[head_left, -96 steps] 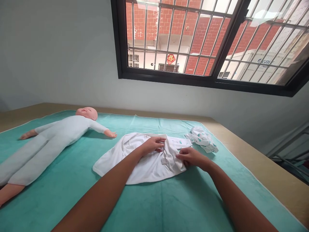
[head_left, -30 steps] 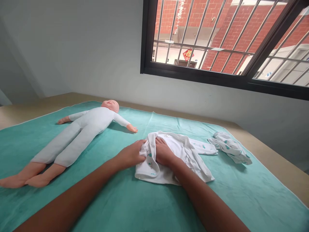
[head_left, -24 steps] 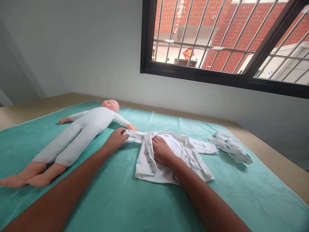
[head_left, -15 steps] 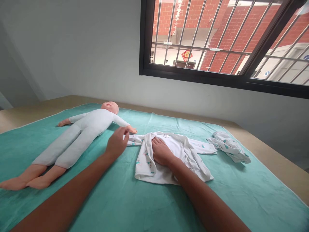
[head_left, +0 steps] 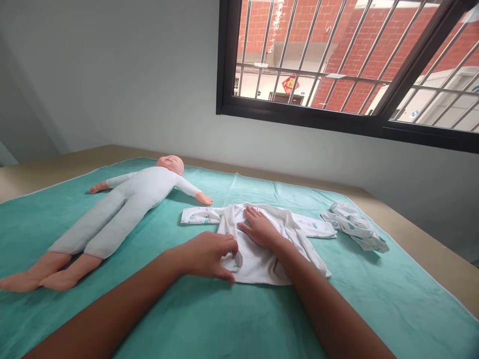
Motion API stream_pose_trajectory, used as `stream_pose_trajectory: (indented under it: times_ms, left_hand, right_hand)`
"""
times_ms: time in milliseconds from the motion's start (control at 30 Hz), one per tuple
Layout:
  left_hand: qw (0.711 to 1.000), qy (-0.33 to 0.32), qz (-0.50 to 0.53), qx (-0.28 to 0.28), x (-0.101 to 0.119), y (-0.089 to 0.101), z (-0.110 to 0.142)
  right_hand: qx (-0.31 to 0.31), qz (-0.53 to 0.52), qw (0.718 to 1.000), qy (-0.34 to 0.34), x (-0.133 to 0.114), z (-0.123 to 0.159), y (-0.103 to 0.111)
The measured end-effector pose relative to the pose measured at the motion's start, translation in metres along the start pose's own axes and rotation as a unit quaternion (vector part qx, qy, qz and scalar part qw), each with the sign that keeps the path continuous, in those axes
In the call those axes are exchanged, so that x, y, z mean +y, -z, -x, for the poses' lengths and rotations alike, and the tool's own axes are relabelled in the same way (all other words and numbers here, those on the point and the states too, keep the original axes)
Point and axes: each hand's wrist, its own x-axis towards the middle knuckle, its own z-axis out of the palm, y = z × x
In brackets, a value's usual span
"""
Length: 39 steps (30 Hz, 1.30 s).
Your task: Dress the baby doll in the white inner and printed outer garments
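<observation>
Left hand [head_left: 205, 253] shifts from sleeve [head_left: 202, 216] to shirt [head_left: 258, 267] edge, fingers parted; right hand [head_left: 262, 229] flat, fingers unclenched; lopsided tug could bunch cloth

The small shirt [head_left: 262, 267] is soft, matt white cloth, lightly creased. Beneath lies a green cloth [head_left: 168, 314] with a velvety nap. At left, the doll [head_left: 145, 187] has smooth, rubbery-looking skin, perhaps vinyl, and matt white fabric. The far window bars [head_left: 286, 42] look like shiny metal.

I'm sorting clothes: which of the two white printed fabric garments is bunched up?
The green-printed white fabric garment at far right, in a crumpled heap; the white long-sleeved top lies spread out.
</observation>
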Motion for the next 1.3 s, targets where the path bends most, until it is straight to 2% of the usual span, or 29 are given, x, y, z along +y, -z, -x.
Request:
stream_pose_trajectory:
  times_ms: [100, 267, 333, 400, 500, 633, 900, 1000, 1133, 1233, 1300]
  left_hand:
    - [0.999, -0.039, -0.028, -0.011, 0.011, 0.0, 0.002]
    - [0.985, -0.099, -0.139, 0.036, 0.027, -0.012, 0.001]
    - [0.979, -0.128, -0.153, 0.048, 0.028, -0.015, -0.001]
    - [0.98, -0.134, -0.137, 0.054, 0.027, -0.014, -0.001]
    - [0.991, -0.109, -0.061, 0.053, 0.025, -0.01, 0.001]
    - [0.996, -0.08, 0.034, 0.024, 0.029, -0.004, 0.006]
    - [0.992, -0.077, 0.099, -0.009, 0.031, -0.005, 0.002]
    - [0.992, -0.037, 0.116, 0.039, 0.027, -0.009, -0.003]
    - [0.977, 0.007, 0.14, 0.162, 0.024, -0.019, -0.007]
    - [0.955, 0.037, 0.198, 0.216, 0.022, -0.023, -0.013]
    - [0.948, 0.062, 0.202, 0.238, 0.019, -0.023, -0.025]
  right_hand:
    - [-0.024, 0.02, 0.999, -0.015, -0.003, -0.001, -0.001]
    - [-0.023, -0.002, 0.999, -0.023, 0.004, -0.002, 0.007]
    - [-0.024, -0.011, 0.999, -0.019, 0.008, -0.001, 0.009]
    - [-0.026, -0.017, 0.999, -0.019, 0.011, 0.0, 0.01]
    - [-0.028, -0.03, 0.999, -0.018, 0.013, 0.0, 0.012]
    - [-0.042, -0.028, 0.999, -0.009, 0.017, -0.001, 0.015]
    - [-0.036, 0.026, 0.999, -0.019, 0.014, 0.003, 0.009]
    - [-0.015, 0.041, 0.999, -0.01, 0.012, 0.002, 0.007]
    - [0.022, 0.056, 0.998, 0.007, 0.006, 0.002, 0.008]
    - [0.037, 0.065, 0.997, 0.009, -0.003, 0.013, 0.009]
    - [0.029, 0.059, 0.998, 0.01, -0.007, 0.025, 0.01]
